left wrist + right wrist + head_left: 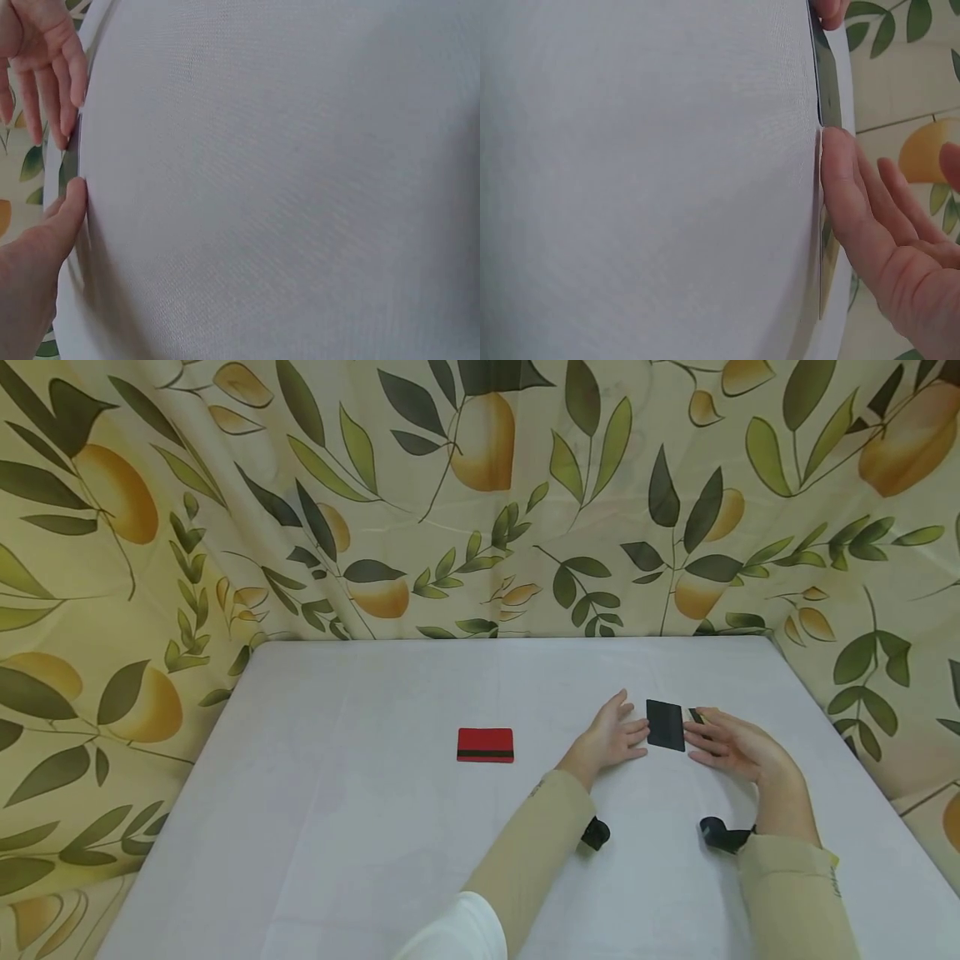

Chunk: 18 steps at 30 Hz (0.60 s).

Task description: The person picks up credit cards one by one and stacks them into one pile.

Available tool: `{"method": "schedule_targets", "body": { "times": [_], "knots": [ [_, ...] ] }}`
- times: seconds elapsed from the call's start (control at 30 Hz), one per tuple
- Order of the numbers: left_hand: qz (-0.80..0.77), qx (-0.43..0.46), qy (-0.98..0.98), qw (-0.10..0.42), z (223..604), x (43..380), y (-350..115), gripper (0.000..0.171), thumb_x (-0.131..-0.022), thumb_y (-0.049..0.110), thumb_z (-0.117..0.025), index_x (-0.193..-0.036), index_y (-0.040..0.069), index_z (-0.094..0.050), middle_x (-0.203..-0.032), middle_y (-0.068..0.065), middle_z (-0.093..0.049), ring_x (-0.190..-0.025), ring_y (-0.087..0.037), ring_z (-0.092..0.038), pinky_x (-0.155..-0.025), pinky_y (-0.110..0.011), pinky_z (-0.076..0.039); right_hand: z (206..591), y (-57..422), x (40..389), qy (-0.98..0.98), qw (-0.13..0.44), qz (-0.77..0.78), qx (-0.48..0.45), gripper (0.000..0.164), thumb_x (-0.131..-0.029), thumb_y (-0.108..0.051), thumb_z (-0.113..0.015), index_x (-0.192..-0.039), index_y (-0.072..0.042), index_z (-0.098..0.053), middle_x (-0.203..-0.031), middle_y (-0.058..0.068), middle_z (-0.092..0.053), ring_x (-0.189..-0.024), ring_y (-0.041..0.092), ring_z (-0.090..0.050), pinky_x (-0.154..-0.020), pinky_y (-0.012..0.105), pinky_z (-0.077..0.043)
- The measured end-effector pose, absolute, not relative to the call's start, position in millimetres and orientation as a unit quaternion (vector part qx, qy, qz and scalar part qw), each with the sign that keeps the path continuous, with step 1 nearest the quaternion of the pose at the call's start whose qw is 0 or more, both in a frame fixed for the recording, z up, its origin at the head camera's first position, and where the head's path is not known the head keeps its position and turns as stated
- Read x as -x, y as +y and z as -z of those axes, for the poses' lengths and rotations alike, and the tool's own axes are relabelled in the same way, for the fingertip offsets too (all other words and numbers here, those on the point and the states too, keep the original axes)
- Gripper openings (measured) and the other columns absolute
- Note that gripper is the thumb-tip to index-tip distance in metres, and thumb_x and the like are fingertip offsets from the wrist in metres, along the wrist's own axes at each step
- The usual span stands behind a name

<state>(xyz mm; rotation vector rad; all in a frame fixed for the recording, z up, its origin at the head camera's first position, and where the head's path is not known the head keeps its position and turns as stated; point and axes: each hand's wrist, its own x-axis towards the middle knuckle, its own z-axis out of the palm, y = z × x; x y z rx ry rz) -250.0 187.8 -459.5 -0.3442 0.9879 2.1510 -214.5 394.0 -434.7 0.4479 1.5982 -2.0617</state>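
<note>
A black card (665, 725) lies on the white table between my two hands. At its left edge, my left hand (611, 735) has its fingers extended, the tips touching or nearly touching the card. My right hand (731, 745) rests over a second card (696, 716), mostly hidden under the fingers, with a dark stripe and a yellowish corner showing. In the right wrist view this second card (827, 259) lies flat, close to the black card's end. Further left lies a red card (485, 746) with a black stripe.
The white tablecloth (337, 827) spreads to the left and in front. Fabric (480, 543) printed with fruit and leaves hangs behind the table and at both sides. A dark wrist camera (596, 833) sits under the left forearm, another (723, 835) beside the right wrist.
</note>
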Motion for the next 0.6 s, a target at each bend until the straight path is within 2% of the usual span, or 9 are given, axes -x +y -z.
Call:
{"method": "schedule_targets", "body": {
  "times": [0.13,0.2,0.6],
  "knots": [
    [-0.836,0.144,0.381,0.368,459.9,250.2,186.8,0.064,-0.092,0.047,-0.042,-0.14,0.007,-0.032,-0.132,-0.022,-0.046,-0.127,-0.033,-0.038,-0.104,-0.057,-0.026,435.7,393.1,214.1,0.581,0.237,0.761,-0.162,0.045,-0.094,-0.029,-0.05,-0.132,-0.019,-0.028,-0.093,-0.006,-0.066,-0.089,0.012,-0.064,-0.082,0.035,-0.053],
    [-0.836,0.146,0.38,0.368,460.0,250.1,186.1,0.064,-0.092,0.046,-0.043,-0.14,0.005,-0.032,-0.131,-0.022,-0.047,-0.127,-0.033,-0.039,-0.104,-0.057,-0.027,436.1,392.1,214.3,0.585,0.232,0.76,-0.163,0.035,-0.094,-0.029,-0.051,-0.123,-0.019,-0.034,-0.093,-0.005,-0.066,-0.089,0.013,-0.064,-0.081,0.035,-0.054],
    [-0.84,0.166,0.376,0.353,460.4,247.7,186.8,0.062,-0.091,0.042,-0.046,-0.134,-0.002,-0.039,-0.127,-0.02,-0.051,-0.124,-0.033,-0.042,-0.102,-0.056,-0.03,436.7,388.2,214.3,0.601,0.214,0.748,-0.181,0.032,-0.092,-0.029,-0.054,-0.119,-0.018,-0.039,-0.089,-0.005,-0.067,-0.086,0.013,-0.065,-0.078,0.034,-0.054]
  ]
}}
